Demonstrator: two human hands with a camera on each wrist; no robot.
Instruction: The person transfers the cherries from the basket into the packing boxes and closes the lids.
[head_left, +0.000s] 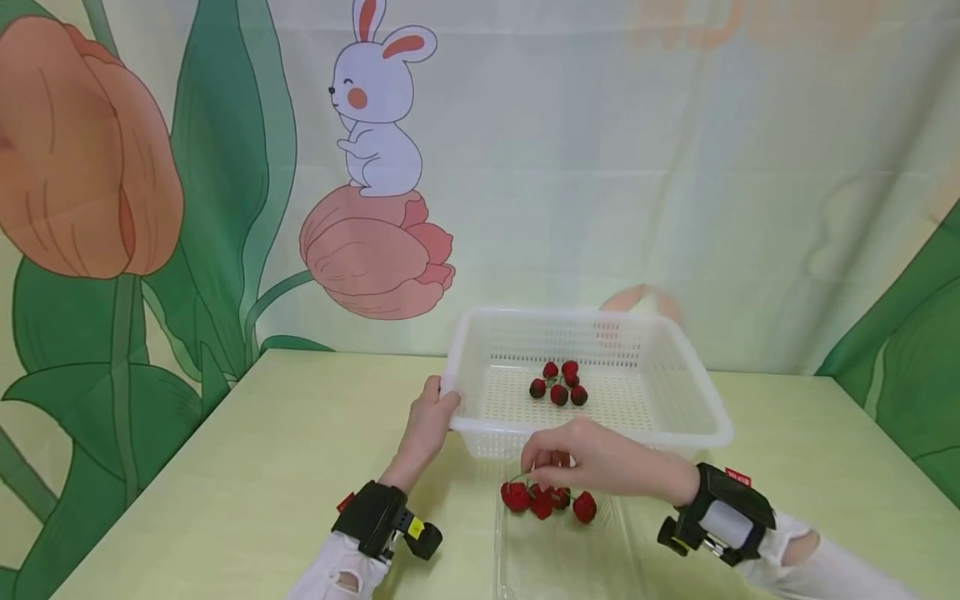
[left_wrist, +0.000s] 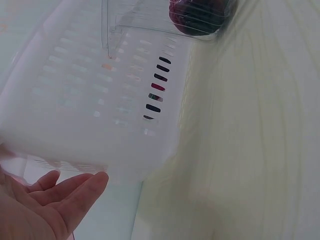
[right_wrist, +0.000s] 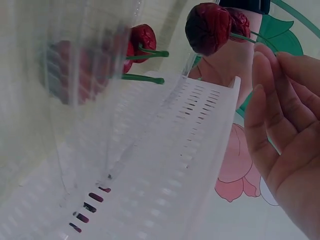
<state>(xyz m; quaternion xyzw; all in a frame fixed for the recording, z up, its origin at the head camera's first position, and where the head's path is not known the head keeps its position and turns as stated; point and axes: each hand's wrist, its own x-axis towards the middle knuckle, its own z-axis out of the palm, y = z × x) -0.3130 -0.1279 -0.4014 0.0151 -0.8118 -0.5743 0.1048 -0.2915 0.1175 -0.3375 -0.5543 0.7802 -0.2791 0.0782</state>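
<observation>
My left hand (head_left: 427,421) grips the left end of a white plastic basket (head_left: 585,438) by its rim. In the left wrist view, the fingers (left_wrist: 80,192) lie along the basket's underside edge. Inside the basket are several dark red cherries (head_left: 558,395). My right hand (head_left: 588,454), in front of the basket, pinches thin green stems (right_wrist: 243,37) between thumb and fingertips. Two wrinkled red cherries (right_wrist: 207,29) hang from them over a clear plastic box (head_left: 562,557). Other cherries (head_left: 585,507) with green stems sit at the box's far end, partly seen through its wall in the right wrist view.
The box stands directly in front of the basket on a pale wood-grain table (head_left: 315,450). Behind the table hangs a cloth (head_left: 570,167) printed with tulips and a rabbit. Each wrist wears a black camera strap (head_left: 371,517).
</observation>
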